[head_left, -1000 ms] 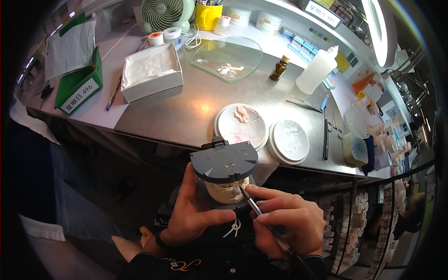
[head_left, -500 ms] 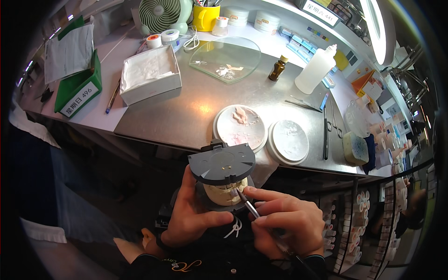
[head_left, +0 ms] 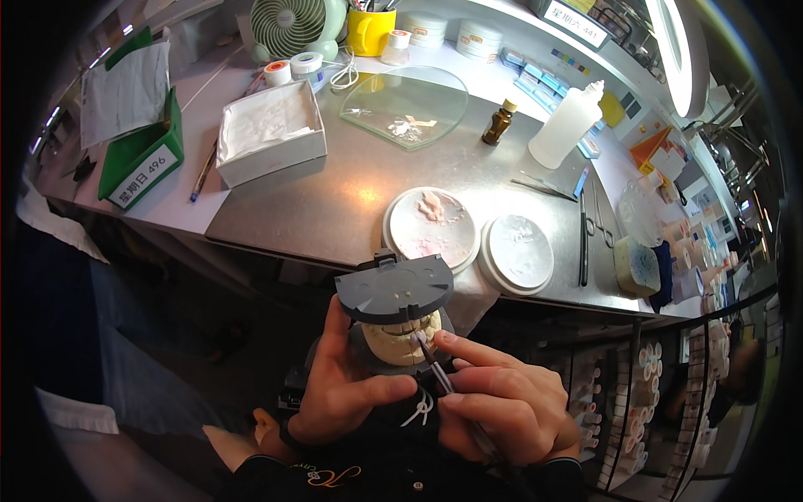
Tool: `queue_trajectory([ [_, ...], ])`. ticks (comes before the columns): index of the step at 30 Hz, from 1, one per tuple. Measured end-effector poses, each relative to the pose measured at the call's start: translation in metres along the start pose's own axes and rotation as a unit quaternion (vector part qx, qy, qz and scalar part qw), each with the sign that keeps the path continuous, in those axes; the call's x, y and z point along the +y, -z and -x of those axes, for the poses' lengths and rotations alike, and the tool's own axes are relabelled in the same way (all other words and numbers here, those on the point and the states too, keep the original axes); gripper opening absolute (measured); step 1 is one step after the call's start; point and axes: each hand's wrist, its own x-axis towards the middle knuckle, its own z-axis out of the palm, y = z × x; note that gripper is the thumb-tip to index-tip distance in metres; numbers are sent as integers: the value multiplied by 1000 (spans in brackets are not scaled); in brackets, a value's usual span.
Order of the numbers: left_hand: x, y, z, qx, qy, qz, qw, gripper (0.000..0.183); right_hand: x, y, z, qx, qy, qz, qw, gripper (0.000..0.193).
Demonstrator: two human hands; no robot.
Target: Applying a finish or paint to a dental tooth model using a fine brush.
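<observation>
My left hand (head_left: 339,389) is wrapped round a grey dental articulator (head_left: 393,291), fingers behind it and thumb along its near side. Between its plates sits a cream plaster tooth model (head_left: 389,345). A slim brush (head_left: 437,374) with a metal ferrule is pinched in my right hand (head_left: 514,406), and its dark tip meets the model's front right teeth. My right index finger rests close by the model's edge. Just beyond the articulator, a round white palette (head_left: 456,238) bears pinkish paste, and a smaller round white dish (head_left: 520,251) stands to its right.
On the metal bench top (head_left: 293,205) lie a glass plate (head_left: 456,92), tweezers (head_left: 544,187) and scissors (head_left: 604,222). A brown bottle (head_left: 498,122) and a white squeeze bottle (head_left: 565,125) stand behind. At left are a tissue-filled white box (head_left: 272,155) and green tray (head_left: 150,171). A person's jeans-clad leg (head_left: 150,376) is at left.
My right hand and the brush have shifted slightly left and down, the brush now held more steeply. The articulator has moved a touch left and tilted a little in my left hand.
</observation>
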Motion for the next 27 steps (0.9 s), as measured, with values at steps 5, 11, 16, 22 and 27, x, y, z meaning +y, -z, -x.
queue_trajectory([
  [5, -2, 2, 0, -5, -7, -3, 1000, 83, 2, -3, 0, 15, 57, 50, 997, 14],
  [11, 1, 0, 0, -1, -3, -1, 1000, 83, -1, -1, 2, -17, 40, 65, 997, 20],
  [16, 0, 1, 1, -6, -6, -7, 1000, 83, -2, 0, 5, -38, 20, 62, 997, 28],
  [22, 1, 1, 1, -6, -4, -8, 1000, 82, -1, 1, 7, -33, 5, 40, 999, 27],
  [27, 2, 0, 2, 2, -5, -15, 1000, 83, 1, -6, 3, 19, 50, 44, 998, 16],
])
